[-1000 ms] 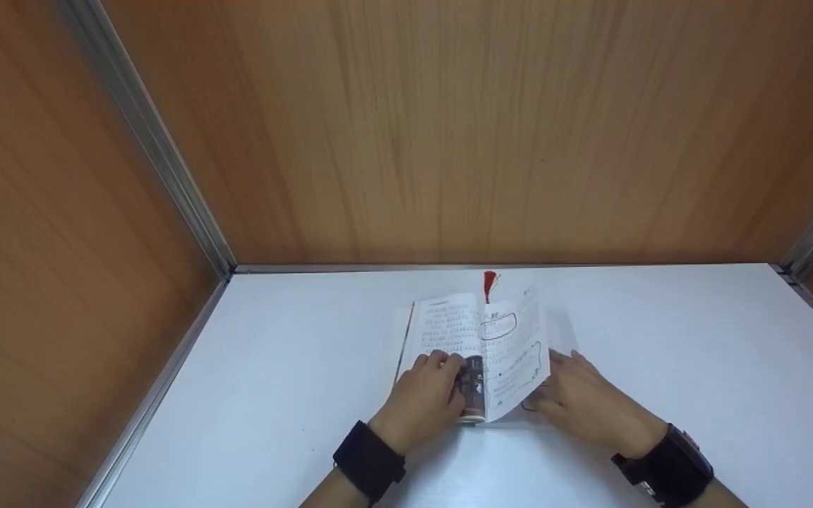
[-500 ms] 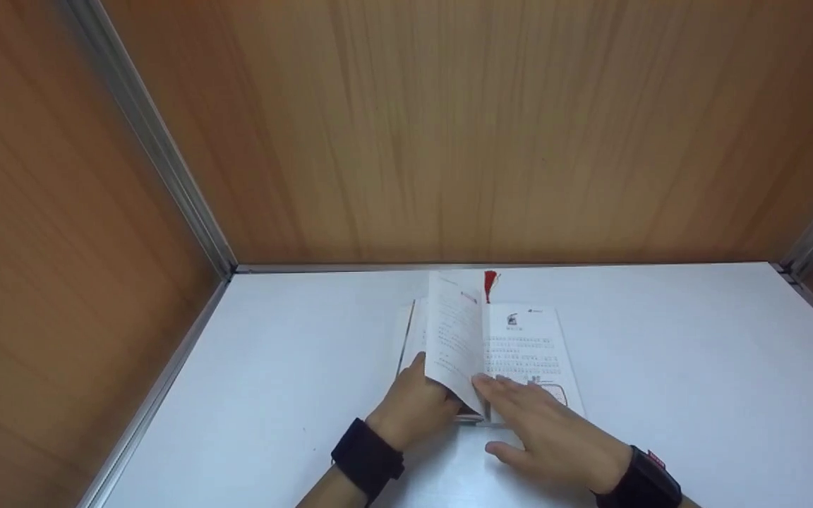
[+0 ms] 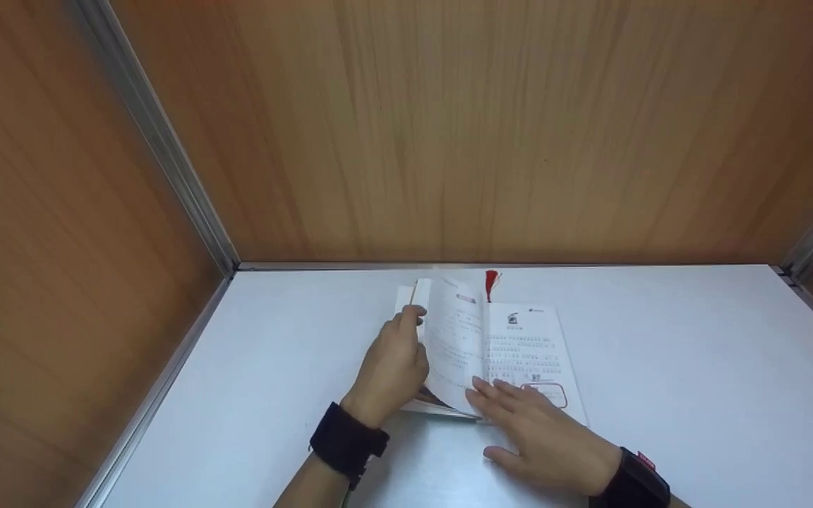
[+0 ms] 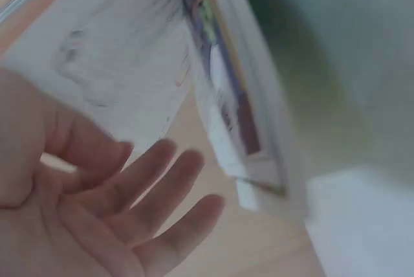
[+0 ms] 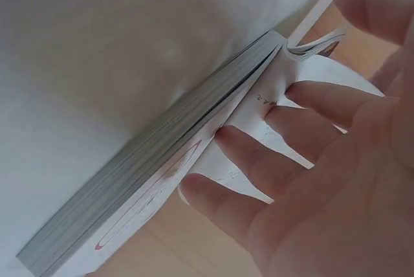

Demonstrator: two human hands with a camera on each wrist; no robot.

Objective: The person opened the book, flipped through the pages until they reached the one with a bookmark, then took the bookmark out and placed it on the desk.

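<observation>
While the right hand (image 3: 544, 434) presses spread fingers flat on the open book's (image 3: 519, 346) right page, the left hand (image 3: 392, 363) lifts the raised left pages. Its fingers seem loosely straight, though that view is blurred. A red tassel (image 3: 491, 282) lies at the book's far edge.

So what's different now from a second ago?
The right hand came off the table onto the book's right page, fingers flat. The raised pages swung leftward. The left hand moved up from the book's near edge and now touches their outer edge. The book, the red tassel and the table stayed put.
</observation>
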